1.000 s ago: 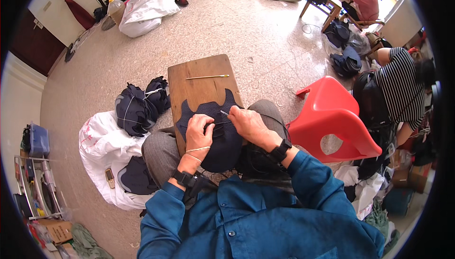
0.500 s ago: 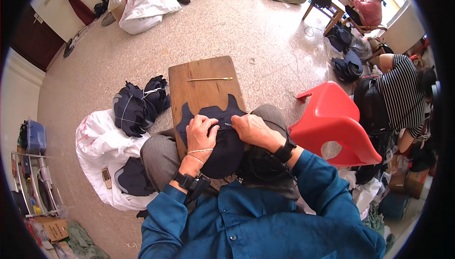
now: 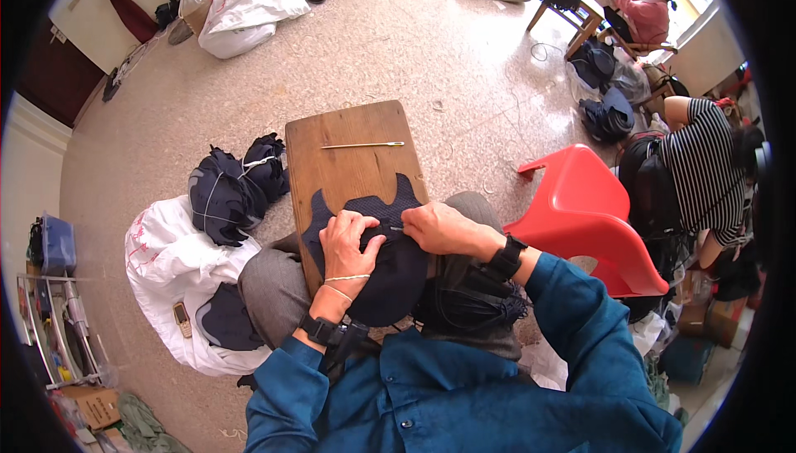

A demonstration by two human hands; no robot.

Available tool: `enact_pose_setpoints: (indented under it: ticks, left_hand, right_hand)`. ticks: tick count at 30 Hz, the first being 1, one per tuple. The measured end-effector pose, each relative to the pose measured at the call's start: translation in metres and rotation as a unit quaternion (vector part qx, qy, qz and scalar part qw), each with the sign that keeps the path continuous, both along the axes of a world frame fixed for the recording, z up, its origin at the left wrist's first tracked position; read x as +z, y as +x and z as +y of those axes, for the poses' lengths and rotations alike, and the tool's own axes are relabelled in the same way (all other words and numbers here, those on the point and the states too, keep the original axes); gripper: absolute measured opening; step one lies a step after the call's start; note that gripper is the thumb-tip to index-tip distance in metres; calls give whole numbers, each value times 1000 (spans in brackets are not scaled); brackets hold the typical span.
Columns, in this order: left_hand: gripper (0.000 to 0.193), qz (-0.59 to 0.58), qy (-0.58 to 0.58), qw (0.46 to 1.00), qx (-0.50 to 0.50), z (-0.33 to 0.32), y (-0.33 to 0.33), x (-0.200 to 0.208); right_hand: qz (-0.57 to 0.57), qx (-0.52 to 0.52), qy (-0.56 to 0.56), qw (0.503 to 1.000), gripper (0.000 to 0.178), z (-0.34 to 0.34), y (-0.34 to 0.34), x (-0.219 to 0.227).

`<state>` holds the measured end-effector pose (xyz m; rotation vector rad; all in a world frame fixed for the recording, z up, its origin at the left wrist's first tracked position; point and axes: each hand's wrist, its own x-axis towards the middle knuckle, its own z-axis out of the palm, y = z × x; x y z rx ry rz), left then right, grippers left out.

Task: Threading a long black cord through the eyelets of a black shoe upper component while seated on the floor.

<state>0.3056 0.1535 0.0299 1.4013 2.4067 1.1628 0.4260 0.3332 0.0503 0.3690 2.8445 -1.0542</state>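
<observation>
A dark navy piece of cut fabric [image 3: 390, 275] with two horn-shaped tips lies across the near end of a wooden board [image 3: 344, 125] and over my lap. My left hand [image 3: 347, 245] presses and holds the fabric from the left, its thumb a little apart from the forefinger. At the fabric's upper middle, my right hand [image 3: 431, 226] is closed in a pinch on a small, thin, greyish tool [image 3: 396, 228] against the cloth. My fingers hide most of that tool. Farther up the board lies a slim pale rod [image 3: 363, 145], apart from both hands.
Tied bundles of dark fabric [image 3: 224, 192] and a white sack [image 3: 162, 241] bearing a mobile phone [image 3: 182, 320] sit left. A red plastic stool [image 3: 580, 204] stands right, near a person in stripes [image 3: 705, 171]. Another person [image 3: 645, 17] sits far right.
My left thumb has opened away from the forefinger. My right hand has shifted slightly down and left, still pinching at the cloth. The whole view has tilted a little.
</observation>
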Motion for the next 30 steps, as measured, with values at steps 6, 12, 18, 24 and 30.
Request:
enact_pose_setpoints:
  ticks: [6,12,18,24,30]
  left_hand:
    - [29,-12,6,1000,-11,0,-3,-3]
    - [29,-14,9,1000,-15,1,-5,-1]
    - [28,-24,19,999,-24,2,-5,-4]
    - [18,-34,19,999,-25,5,-13,-6]
    - [8,19,-1,999,-43,10,-12,1]
  right_hand:
    - [4,83,35,996,17,8,-6,2]
    - [36,81,44,995,16,3,-7,-3]
    - [73,96,107,987,17,-8,-12,-6]
    - [113,-17,31,993,16,-15,6,-13]
    - [131,-89,19,987,15,-23,2,-26]
